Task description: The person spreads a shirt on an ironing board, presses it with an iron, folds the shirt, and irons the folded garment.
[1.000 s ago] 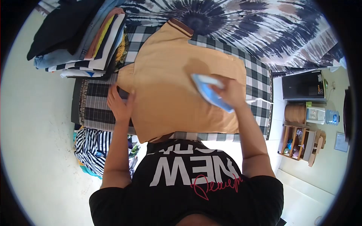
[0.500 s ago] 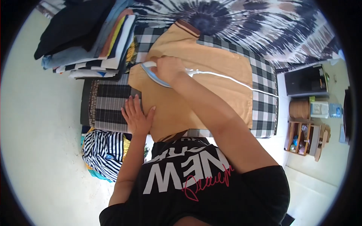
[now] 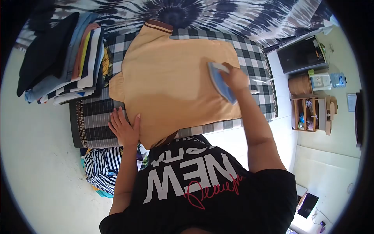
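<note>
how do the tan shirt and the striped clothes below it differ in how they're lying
The tan shirt is spread out flat, while the striped clothes lie bunched in a heap. The tan shirt is plain apart from dark trim on a sleeve; the striped clothes are boldly black and white. The tan shirt has an iron over it; the striped clothes have none. Both are fabric.

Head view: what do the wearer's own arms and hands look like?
Left hand and right hand are bare, no gloves or watch visible. The black sleeves are short, part of a black T-shirt with white lettering and red script.
</note>
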Tool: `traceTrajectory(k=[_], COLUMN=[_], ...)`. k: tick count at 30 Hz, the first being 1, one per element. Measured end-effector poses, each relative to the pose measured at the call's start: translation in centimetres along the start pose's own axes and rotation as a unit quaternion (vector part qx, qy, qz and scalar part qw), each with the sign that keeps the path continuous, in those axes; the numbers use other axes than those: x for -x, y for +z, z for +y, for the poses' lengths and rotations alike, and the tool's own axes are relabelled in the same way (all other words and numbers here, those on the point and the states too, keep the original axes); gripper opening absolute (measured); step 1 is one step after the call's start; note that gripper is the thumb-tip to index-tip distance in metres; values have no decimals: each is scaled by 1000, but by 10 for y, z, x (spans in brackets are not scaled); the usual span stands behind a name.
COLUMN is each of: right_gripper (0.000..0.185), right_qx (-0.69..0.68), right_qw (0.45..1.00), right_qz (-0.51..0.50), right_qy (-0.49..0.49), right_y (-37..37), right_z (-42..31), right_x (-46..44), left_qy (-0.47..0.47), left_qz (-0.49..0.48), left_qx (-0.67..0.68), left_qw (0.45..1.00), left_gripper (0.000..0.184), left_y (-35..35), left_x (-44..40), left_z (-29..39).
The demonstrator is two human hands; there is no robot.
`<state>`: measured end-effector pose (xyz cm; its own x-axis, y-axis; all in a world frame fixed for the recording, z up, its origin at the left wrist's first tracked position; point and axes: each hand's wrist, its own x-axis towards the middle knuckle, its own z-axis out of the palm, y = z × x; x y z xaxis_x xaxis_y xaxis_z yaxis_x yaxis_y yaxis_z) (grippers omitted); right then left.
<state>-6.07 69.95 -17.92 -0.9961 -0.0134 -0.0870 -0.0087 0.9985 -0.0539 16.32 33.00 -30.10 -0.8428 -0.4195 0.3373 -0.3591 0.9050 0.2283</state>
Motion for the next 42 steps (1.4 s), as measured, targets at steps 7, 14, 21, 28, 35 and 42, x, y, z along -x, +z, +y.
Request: traceTrajectory(k=[7,14,21,28,35,42], right_gripper=[48,48,46,42,43,52], right_qx=[2,14,38,5,38,15], right_qw=[995,970,913,975,999,998], right_qz=[-51,-192,-167,-91,8,-12], right_qy=[86,-147,-370,-201,-27,54], right_y=[-11,-22,-6,-16,-3,-17], right_z=[85,39,60,63,38,47], right_x=[-8,34,92,104,26,-105], left_qy=[7,8,9,-1,-2,-12], left_qz=[-13,-23,-31,-43,-46,-51], left_qx=[-5,-8,-3,-12,-21,-21], left_qw=[1000,1000,999,999,999,998], left_gripper=[74,72,71,71,72,71], left_y=[-1,1,1,-3,-1,-1], left_x=[1,3,2,1,1,-3], left_z=[-2,-4,-5,-2,-1,0])
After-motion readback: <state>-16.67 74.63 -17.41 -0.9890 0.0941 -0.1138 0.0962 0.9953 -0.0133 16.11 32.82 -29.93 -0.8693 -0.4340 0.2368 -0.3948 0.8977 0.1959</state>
